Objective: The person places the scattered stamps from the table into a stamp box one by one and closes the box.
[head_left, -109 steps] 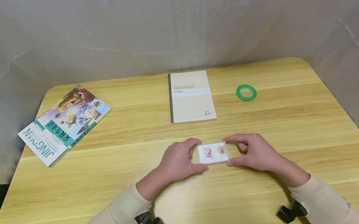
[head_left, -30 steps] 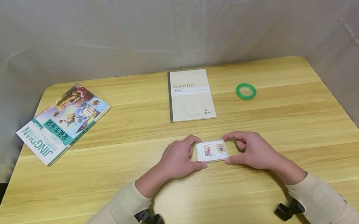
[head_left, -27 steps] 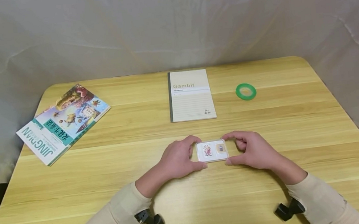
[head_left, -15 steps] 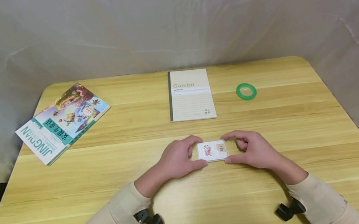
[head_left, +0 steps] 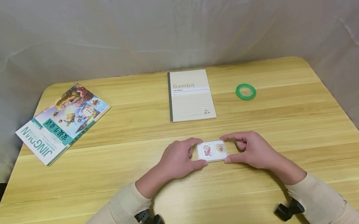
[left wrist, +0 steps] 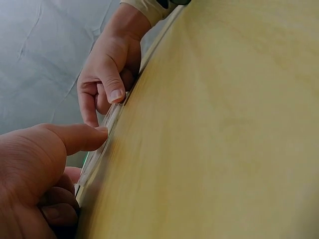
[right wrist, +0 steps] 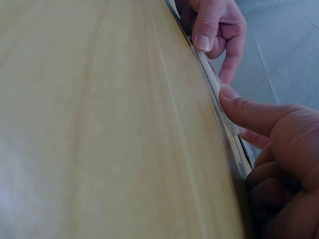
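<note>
A small clear case (head_left: 212,150) is pinched at its ends between thumb and fingers of the left hand (head_left: 178,159) and the right hand (head_left: 252,150), flat on the table (head_left: 188,191). The case appears to be gripped for opening; a steady, even pull would be called for next.

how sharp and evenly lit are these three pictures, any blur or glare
Head view: sharp, soft even light, faint shadows under both hands, small clear case legible. Left wrist view: table smeared, left hand soft. Right wrist view: pale glare at lower left on the table, right hand blurred.
</note>
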`<state>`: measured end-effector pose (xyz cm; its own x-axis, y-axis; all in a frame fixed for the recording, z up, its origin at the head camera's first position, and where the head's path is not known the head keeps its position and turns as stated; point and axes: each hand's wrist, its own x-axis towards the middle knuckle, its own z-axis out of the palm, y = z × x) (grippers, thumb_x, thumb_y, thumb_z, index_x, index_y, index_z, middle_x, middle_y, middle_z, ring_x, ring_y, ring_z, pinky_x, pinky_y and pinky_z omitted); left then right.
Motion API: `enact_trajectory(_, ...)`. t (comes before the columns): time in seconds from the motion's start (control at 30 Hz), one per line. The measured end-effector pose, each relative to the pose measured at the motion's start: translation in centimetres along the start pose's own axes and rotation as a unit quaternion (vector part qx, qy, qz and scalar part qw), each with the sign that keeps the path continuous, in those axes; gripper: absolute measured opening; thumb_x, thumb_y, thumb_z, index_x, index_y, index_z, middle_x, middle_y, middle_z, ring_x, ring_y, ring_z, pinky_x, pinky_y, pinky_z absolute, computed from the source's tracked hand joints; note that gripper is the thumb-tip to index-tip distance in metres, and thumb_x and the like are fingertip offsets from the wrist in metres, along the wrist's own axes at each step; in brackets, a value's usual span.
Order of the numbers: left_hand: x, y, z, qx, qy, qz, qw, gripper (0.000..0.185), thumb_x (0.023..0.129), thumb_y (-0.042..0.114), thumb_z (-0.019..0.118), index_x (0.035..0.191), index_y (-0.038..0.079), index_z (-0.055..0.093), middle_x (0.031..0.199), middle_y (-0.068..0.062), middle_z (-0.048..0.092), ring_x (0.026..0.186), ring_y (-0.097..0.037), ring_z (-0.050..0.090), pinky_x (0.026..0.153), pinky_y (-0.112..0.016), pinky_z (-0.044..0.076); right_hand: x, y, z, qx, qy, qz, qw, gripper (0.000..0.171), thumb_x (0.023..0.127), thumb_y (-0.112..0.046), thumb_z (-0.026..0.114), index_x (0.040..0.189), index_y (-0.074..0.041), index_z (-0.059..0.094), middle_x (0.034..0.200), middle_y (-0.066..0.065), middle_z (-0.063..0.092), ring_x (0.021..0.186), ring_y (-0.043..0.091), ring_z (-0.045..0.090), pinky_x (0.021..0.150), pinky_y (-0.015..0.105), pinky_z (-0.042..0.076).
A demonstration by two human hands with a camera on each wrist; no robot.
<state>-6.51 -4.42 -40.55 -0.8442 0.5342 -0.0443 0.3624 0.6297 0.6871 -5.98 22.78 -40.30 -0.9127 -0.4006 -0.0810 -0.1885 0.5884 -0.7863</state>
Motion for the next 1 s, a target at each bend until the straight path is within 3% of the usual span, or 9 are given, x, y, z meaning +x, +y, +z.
enact_trajectory(0.33, -0.14, -0.04, -0.12, 0.000, 0.001, 0.007, 1.0000, 0.066, 0.079, 0.043, 0.084, 0.133, 0.013, 0.062, 0.063, 0.007, 0.049, 0.053, -0.008, 0.040, 0.050, -0.027, 0.035, -0.09, 0.05, -0.19, 0.004, -0.006, -0.005, 1.000, 0.055, 0.072, -0.029, 0.092, 0.121, -0.019, 0.070, 0.060, -0.011, 0.023, 0.056, 0.007, 0.025, 0.069, 0.029, 0.040)
enact_trajectory(0.6, -0.67, -0.12, -0.49, -0.045, 0.016, 0.007, 0.9989, 0.066, 0.082, 0.039, 0.082, 0.136, 0.011, 0.058, 0.066, 0.004, 0.049, 0.055, -0.007, 0.038, 0.053, -0.026, 0.034, -0.13, 0.15, -0.28, 0.002, -0.010, -0.014, 1.000, 0.058, 0.071, -0.029, 0.093, 0.122, -0.018, 0.069, 0.060, -0.011, 0.024, 0.056, 0.007, 0.025, 0.069, 0.029, 0.040)
enact_trajectory(1.0, -0.88, 0.33, -0.45, 0.007, -0.003, 0.005, 1.0000, 0.062, 0.081, 0.034, 0.084, 0.132, 0.006, 0.062, 0.061, 0.006, 0.047, 0.053, -0.009, 0.041, 0.050, -0.026, 0.033, -0.19, -0.05, -0.06, -0.023, -0.001, -0.013, 1.000, 0.057, 0.072, -0.030, 0.092, 0.123, -0.014, 0.070, 0.059, -0.012, 0.026, 0.056, 0.006, 0.027, 0.068, 0.030, 0.040)
